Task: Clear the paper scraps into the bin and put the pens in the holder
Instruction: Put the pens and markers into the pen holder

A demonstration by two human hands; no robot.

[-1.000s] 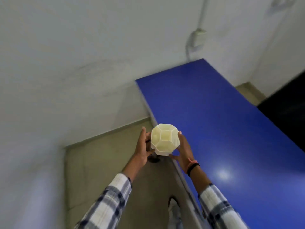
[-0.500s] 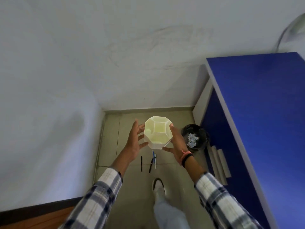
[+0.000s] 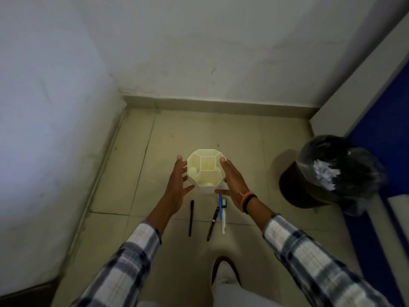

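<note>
Far left: pale wall meeting a tiled floor (image 3: 132,173) at a low skirting, a dark strip in the bottom-left corner. Plaid left sleeve (image 3: 124,267) reaching up from the lower edge. Left hand (image 3: 177,191) spread wide, fingers apart, held just beside the left face of the holder (image 3: 207,170); whether the fingertips touch its wall cannot be told, and no real grasp shows on that side. Cream, many-sided holder, upright, open top split into compartments, low over the floor tiles between the two hands. Right hand (image 3: 232,182) flat against the holder's right side, fingers straight, thumb stretched under its lower edge, bracing rather than clenched; pink and black bands at the wrist. Below the holder, on the floor: one black pen (image 3: 191,218) lying alone, then a second black pen (image 3: 212,223) angled slightly, then a blue and white pen (image 3: 223,216) just beside it with a small dark object touching its upper end. A shoe (image 3: 225,271) below those. Plaid right sleeve (image 3: 309,262). Further right, well apart from the pens, a dark bin (image 3: 309,187) lined with a black bag, white paper scraps (image 3: 325,173) heaped inside. Far right edge: blue table (image 3: 389,120) side.
</note>
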